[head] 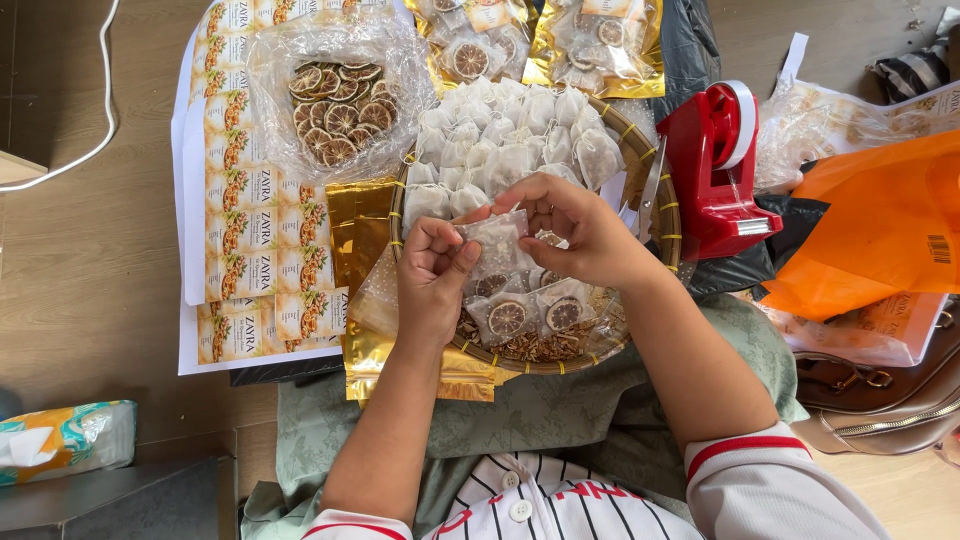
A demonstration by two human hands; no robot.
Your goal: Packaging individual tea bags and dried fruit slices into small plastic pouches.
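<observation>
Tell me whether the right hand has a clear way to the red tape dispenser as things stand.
Probably yes. The red tape dispenser stands just beyond the basket rim, to the right hand's own side, with nothing between them. But that hand is busy pinching a small clear packet together with the left hand, so it would have to let go.

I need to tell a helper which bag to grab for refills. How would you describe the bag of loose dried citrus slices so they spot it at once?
Start at the round woven tray in the middle. Just beyond its upper-left edge, on the sheets of printed labels, lies a crumpled clear plastic bag. Unlike the white sachets nearby, it holds bare, dark orange slices piled loose.
</observation>
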